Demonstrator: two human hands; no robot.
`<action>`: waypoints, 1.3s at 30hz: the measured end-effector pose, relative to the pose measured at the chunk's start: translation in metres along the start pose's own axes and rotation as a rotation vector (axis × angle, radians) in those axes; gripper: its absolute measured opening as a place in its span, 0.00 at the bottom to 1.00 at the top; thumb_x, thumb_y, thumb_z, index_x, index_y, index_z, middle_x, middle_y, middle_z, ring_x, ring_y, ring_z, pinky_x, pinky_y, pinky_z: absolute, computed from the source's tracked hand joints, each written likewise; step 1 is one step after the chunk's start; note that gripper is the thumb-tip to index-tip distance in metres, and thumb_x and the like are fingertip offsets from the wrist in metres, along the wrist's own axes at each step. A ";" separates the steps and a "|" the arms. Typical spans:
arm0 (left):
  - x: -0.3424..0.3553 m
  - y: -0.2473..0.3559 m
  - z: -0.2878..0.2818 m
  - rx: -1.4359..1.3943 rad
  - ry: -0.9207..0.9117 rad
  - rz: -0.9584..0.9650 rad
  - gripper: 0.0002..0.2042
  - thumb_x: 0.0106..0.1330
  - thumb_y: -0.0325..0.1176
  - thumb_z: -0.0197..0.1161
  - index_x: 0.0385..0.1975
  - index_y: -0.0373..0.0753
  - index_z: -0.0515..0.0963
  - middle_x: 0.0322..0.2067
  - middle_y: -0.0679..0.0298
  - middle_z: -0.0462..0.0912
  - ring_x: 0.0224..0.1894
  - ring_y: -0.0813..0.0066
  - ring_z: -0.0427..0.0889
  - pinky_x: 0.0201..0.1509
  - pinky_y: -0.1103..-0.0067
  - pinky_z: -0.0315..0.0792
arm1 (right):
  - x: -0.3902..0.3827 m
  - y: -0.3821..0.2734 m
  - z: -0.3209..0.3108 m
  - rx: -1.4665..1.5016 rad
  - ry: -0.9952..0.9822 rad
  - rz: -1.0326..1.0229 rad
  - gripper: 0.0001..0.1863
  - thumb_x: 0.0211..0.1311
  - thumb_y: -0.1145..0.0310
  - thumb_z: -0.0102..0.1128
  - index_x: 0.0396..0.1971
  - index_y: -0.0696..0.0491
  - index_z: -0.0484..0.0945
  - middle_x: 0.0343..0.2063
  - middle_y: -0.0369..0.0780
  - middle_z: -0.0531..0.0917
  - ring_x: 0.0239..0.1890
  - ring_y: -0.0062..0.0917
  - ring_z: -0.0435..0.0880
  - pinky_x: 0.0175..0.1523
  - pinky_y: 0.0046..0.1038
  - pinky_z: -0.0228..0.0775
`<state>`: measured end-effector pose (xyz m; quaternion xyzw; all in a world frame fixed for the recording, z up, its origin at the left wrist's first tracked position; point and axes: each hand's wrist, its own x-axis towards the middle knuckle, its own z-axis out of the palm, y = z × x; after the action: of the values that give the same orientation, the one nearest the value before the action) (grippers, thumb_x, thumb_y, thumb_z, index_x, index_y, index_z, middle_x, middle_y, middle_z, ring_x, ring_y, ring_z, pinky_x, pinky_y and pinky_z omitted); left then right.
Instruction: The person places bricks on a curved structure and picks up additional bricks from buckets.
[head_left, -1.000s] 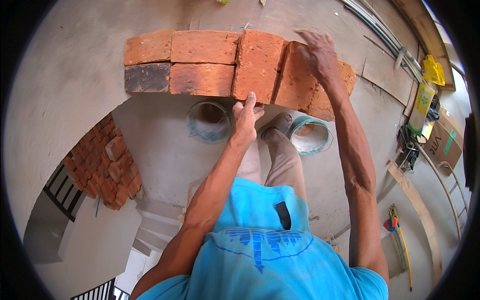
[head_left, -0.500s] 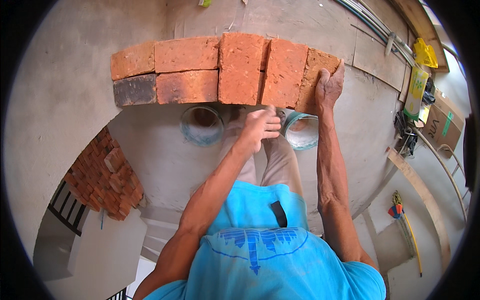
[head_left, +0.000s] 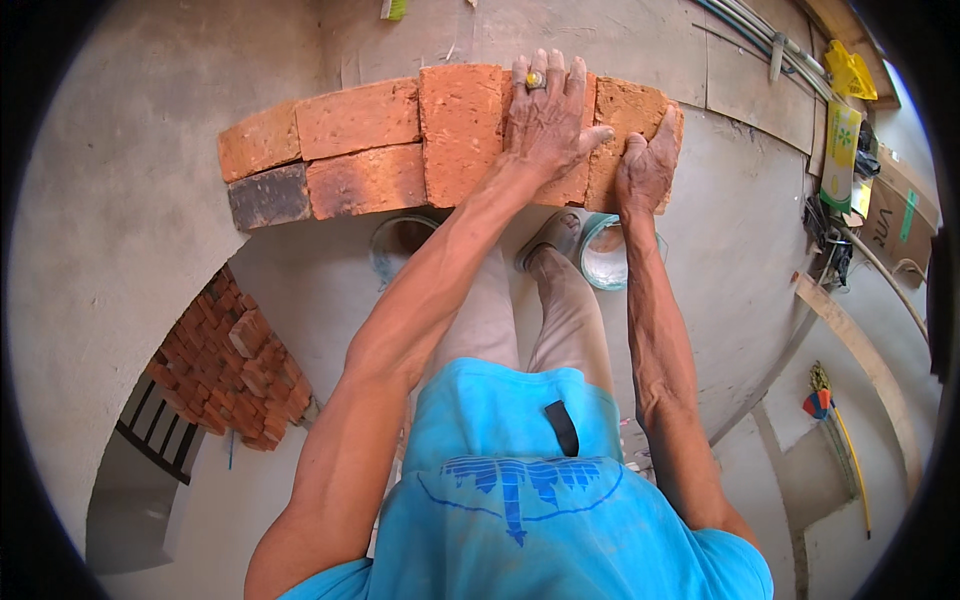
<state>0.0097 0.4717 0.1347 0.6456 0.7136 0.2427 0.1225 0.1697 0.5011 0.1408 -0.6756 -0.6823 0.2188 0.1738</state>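
A row of orange-red bricks [head_left: 360,120] runs across the top of a low wall before me, two deep at the left. One brick there is blackened [head_left: 270,196]; towards the right, several stand crosswise. My left hand [head_left: 546,125], a ring on one finger, lies flat with fingers stretched over a crosswise brick [head_left: 572,190] and partly hides it. My right hand [head_left: 648,172] grips the rightmost brick [head_left: 620,108], its fingers around the outer right side and its thumb on top.
Two buckets [head_left: 604,262] stand on the floor below the row, near my feet. A large brick pile [head_left: 235,350] is at lower left. On the right are a cardboard box [head_left: 897,215], pipes [head_left: 765,40], a curved board [head_left: 865,375] and a yellow-handled tool [head_left: 850,455].
My left hand has moved up from below the row onto a crosswise brick. My right hand stays at the end brick. The gap between the crosswise bricks no longer shows beside my left hand.
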 end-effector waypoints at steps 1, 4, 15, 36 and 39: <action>-0.003 -0.003 0.007 0.055 0.000 0.021 0.48 0.53 0.61 0.71 0.67 0.33 0.65 0.62 0.42 0.67 0.70 0.40 0.59 0.74 0.47 0.48 | 0.001 -0.002 0.000 -0.012 -0.005 0.018 0.37 0.60 0.69 0.51 0.71 0.60 0.59 0.63 0.57 0.73 0.64 0.51 0.72 0.68 0.44 0.63; -0.007 -0.006 0.014 0.136 0.002 0.076 0.50 0.51 0.68 0.68 0.68 0.38 0.66 0.63 0.48 0.68 0.69 0.45 0.61 0.73 0.49 0.52 | 0.001 0.001 0.000 -0.033 0.036 -0.017 0.37 0.59 0.69 0.52 0.71 0.60 0.60 0.60 0.57 0.75 0.61 0.52 0.74 0.66 0.45 0.64; -0.008 -0.014 0.011 0.038 -0.025 0.068 0.50 0.50 0.66 0.71 0.69 0.42 0.64 0.62 0.56 0.67 0.71 0.48 0.58 0.72 0.50 0.51 | 0.000 0.013 0.006 -0.053 0.107 -0.089 0.35 0.58 0.71 0.56 0.68 0.60 0.62 0.49 0.54 0.79 0.53 0.49 0.76 0.58 0.46 0.70; -0.172 -0.025 -0.158 -0.084 0.293 -0.604 0.17 0.65 0.31 0.67 0.52 0.34 0.78 0.54 0.54 0.79 0.57 0.58 0.77 0.63 0.66 0.70 | -0.004 -0.004 0.017 -0.017 0.022 -0.043 0.34 0.58 0.69 0.52 0.68 0.56 0.64 0.52 0.53 0.80 0.55 0.50 0.78 0.58 0.47 0.69; -0.241 -0.050 -0.153 -0.249 0.062 -0.984 0.17 0.67 0.34 0.64 0.53 0.33 0.78 0.51 0.52 0.81 0.55 0.61 0.79 0.61 0.68 0.71 | 0.003 -0.005 -0.001 0.001 0.030 0.022 0.34 0.57 0.69 0.51 0.67 0.52 0.65 0.62 0.53 0.74 0.64 0.48 0.73 0.66 0.44 0.66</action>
<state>-0.0752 0.2039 0.2063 0.2060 0.9021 0.2587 0.2771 0.1655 0.5042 0.1443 -0.6863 -0.6720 0.2107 0.1821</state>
